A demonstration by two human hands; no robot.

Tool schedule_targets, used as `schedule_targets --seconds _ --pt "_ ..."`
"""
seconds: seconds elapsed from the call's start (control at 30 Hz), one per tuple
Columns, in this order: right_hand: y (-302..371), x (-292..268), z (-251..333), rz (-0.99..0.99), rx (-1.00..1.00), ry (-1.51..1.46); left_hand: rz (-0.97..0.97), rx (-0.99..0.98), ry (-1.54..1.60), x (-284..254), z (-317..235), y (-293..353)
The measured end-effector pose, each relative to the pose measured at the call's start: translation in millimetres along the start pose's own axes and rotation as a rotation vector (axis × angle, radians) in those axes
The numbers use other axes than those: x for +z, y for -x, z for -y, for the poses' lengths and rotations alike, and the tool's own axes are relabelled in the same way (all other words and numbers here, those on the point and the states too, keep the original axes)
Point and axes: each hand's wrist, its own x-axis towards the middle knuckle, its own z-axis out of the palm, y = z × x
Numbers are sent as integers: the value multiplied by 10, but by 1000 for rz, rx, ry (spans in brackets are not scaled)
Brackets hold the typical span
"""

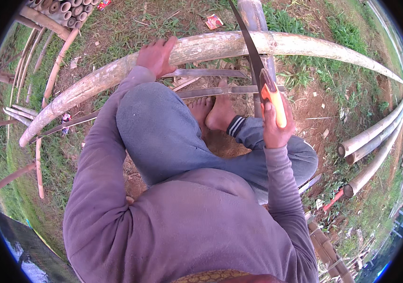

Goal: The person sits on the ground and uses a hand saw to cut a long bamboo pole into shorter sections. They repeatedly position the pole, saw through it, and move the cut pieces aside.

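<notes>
Right hand [278, 123]'s gripping an orange-handled, dark-bladed curved saw [254, 53], crosswise to the long pale bamboo pole [206, 48] running left-right; left hand [156, 56]'s on the pole, can't tell how tightly.

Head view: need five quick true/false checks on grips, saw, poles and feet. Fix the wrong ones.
1. The right grip holds the saw. True.
2. The handle is blue. False: the handle is orange.
3. The left grip rests on the long pole. True.
4. The feet are shod. False: the feet are bare.
5. The three poles on the right lie under the left grip. False: they lie apart from it, on the ground.
</notes>
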Motion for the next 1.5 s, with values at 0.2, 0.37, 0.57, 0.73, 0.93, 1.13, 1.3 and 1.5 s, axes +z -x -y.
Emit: schedule_targets --seconds 0.2,0.37,0.57,0.73,0.93,1.13,1.3,1.5 --pt "28 -61 52 9 56 -69 -41 18 39 -24 60 -24" --pt "207 -284 82 25 130 -148 -27 -10 14 26 18 -49" --pt "-311 156 117 -1 119 -81 -37 22 21 7 28 -79" --pt "515 -528 128 68 84 -143 -34 -9 -3 22 54 -25" --pt "-633 271 91 34 165 -235 -44 6 -11 -44 -110 -91" --pt "491 -545 107 71 138 -125 -13 -20 -19 -38 -28 -20" --pt "-218 -27 -32 11 26 -59 -40 11 -23 -50 -124 -108" --pt "-9 -165 87 41 44 -105 -64 -30 -40 -84 -54 -74"
